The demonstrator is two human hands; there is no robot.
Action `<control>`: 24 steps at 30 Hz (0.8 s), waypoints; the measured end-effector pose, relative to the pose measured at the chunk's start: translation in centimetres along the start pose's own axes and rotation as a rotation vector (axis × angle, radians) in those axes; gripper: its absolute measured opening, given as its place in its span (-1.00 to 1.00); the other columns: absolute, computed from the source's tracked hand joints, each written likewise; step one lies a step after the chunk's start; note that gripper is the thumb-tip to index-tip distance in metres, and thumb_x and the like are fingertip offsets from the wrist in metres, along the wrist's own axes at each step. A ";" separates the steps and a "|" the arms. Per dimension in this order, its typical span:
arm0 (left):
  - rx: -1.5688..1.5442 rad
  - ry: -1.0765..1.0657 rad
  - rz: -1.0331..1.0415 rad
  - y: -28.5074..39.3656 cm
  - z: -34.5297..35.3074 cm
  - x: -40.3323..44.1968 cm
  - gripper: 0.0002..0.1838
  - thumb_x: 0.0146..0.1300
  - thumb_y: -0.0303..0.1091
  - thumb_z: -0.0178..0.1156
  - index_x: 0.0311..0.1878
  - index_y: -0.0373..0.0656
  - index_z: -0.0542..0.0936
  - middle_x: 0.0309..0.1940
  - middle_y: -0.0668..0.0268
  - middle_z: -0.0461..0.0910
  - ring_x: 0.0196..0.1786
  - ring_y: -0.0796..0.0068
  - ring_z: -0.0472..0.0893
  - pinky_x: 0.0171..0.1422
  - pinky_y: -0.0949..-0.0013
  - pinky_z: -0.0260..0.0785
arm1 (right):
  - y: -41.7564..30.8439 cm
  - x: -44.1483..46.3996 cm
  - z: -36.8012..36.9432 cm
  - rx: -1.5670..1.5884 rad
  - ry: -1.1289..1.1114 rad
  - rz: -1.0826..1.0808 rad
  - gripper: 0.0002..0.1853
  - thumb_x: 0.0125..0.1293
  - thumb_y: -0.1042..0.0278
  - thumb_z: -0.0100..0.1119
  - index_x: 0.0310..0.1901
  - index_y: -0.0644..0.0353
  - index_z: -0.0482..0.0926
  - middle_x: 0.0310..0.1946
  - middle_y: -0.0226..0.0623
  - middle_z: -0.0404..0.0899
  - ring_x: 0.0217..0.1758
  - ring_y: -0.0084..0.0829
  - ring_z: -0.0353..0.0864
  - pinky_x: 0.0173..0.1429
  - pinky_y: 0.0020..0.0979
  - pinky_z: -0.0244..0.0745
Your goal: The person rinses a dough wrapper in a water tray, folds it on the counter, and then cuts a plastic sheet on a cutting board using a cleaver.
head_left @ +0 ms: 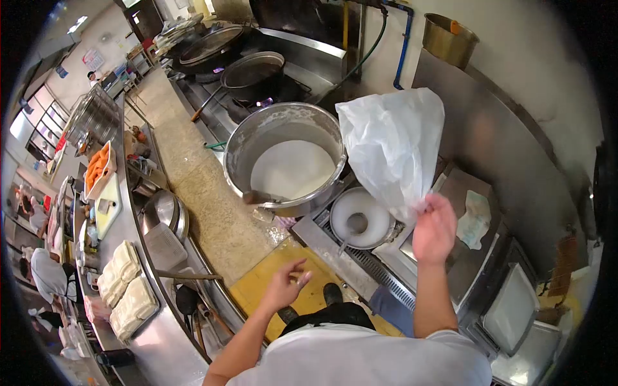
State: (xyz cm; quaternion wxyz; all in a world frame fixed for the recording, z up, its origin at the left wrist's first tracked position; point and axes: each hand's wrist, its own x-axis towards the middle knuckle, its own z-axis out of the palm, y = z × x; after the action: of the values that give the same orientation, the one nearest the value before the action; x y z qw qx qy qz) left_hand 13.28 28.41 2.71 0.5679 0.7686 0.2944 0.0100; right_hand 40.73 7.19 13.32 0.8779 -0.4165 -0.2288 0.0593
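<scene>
My right hand (pixel 436 230) grips the gathered end of a white translucent plastic bag (pixel 393 145). The bag puffs out above the hand, over the stove side. My left hand (pixel 286 284) hangs in the air over the yellow floor mat, fingers loosely apart and holding nothing. Beyond the hands stands a large metal pot (pixel 256 143) with white liquid (pixel 293 168) inside. A utensil (pixel 262 197) lies across its near rim. Beside the right hand, partly under the bag, a smaller pot (pixel 336 235) contains white liquid and a ladle (pixel 356 223).
Dark woks (pixel 252 74) sit on burners at the back. A crumpled cloth (pixel 473 220) lies on the steel counter at right. White packages (pixel 129 289) and a tray of orange pieces (pixel 98 168) rest on the left counter (pixel 154 347). Co-workers (pixel 50 273) stand at far left.
</scene>
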 end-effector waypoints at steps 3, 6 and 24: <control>-0.351 -0.100 0.158 1.5 -1.4 0.8 -0.33 0.50 -0.05 0.33 0.51 -0.21 0.43 0.33 0.14 0.55 0.35 0.28 0.55 0.39 0.20 0.47 | -1.6 -8.5 3.5 -0.339 -0.121 -0.136 -0.56 0.11 0.44 0.30 0.05 0.43 0.63 -0.01 -0.12 0.63 0.11 -0.29 0.59 0.34 -0.28 0.39; -0.609 -0.167 0.254 3.7 -2.9 1.0 -0.13 0.51 0.19 0.24 0.62 -0.22 0.24 0.44 0.12 0.45 0.46 0.22 0.45 0.53 0.14 0.32 | -2.2 -15.7 7.8 -0.459 -0.401 -0.074 -0.57 0.04 0.50 0.35 0.00 0.44 0.65 -0.08 -0.04 0.66 0.01 -0.22 0.66 0.23 -0.29 0.48; -1.208 0.199 -0.138 -18.2 -22.9 -14.4 -0.57 0.52 -0.26 0.28 0.36 -0.16 0.54 0.19 0.27 0.68 0.20 0.33 0.65 0.34 0.21 0.49 | 10.9 -30.1 32.1 -0.344 -1.210 0.591 -0.89 0.39 0.53 0.32 -0.10 0.33 0.66 -0.15 -0.27 0.67 0.00 -0.43 0.61 0.15 -0.37 0.48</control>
State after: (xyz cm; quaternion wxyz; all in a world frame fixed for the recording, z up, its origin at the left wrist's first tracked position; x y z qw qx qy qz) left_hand -14.66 44.93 -0.61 0.8721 0.2856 0.3374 0.2100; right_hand 0.41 27.94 12.09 0.4647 -0.4883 -0.5611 0.4804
